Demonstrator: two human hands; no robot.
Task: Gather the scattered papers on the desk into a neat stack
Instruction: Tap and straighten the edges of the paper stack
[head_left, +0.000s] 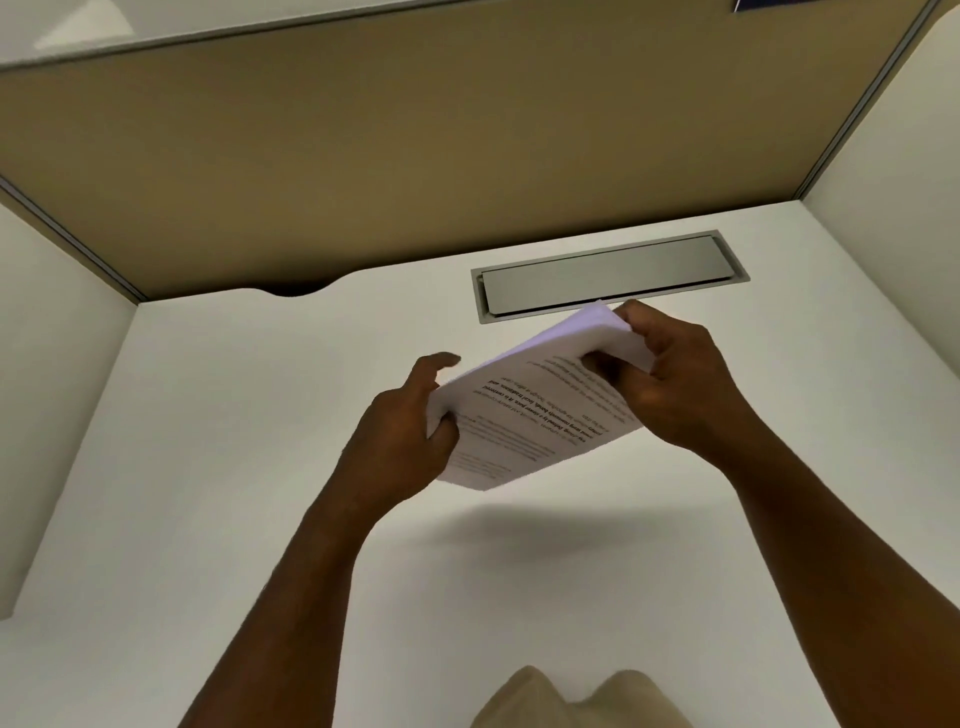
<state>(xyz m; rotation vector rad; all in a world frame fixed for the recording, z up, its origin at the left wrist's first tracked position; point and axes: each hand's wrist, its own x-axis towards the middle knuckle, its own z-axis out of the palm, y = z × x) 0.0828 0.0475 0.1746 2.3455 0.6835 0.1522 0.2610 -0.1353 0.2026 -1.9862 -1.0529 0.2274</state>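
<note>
While the papers (535, 410) are held tilted above the desk (234, 467), near the far cable tray (608, 275), their ends are gripped by the left hand (410, 431) and right hand (675, 379); if either grip is loosened, sheets could be fanned out again.

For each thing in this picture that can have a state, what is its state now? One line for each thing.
Stack of papers: gathered, held tilted in the air above the desk, printed side up.
Left hand: grips the stack's left edge.
Right hand: grips the stack's far right corner.
Cable hatch: lid closed, set in the desk.
Desk: no loose papers in view on it.
</note>
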